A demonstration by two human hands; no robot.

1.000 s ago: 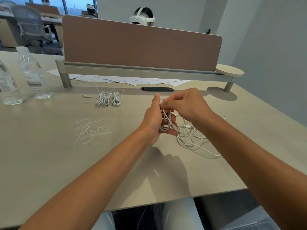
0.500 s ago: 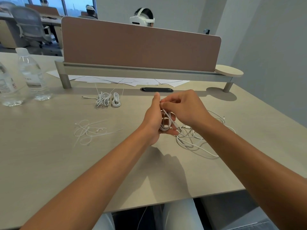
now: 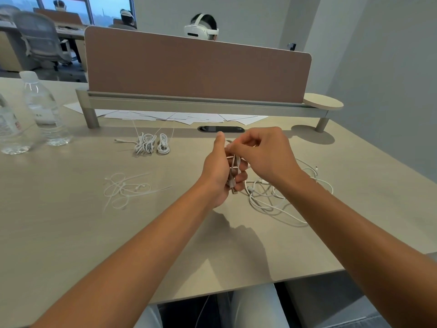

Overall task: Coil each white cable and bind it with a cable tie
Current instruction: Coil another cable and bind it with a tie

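At an office desk (image 3: pixel 71 233), a person's left hand (image 3: pixel 216 171) curls its fingers around a half-wound white cable (image 3: pixel 234 169), keeping the loops gathered, while the right hand (image 3: pixel 262 155) pinches a strand at the top of the bundle, apparently guiding another turn; loose cable (image 3: pixel 267 197) trails on the desk beside them, spare cable ties (image 3: pixel 125 188) wait nearby, and bound coils (image 3: pixel 151 144) sit beyond

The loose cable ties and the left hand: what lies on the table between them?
Nothing: in the head view only bare table separates the loose cable ties from the left hand.
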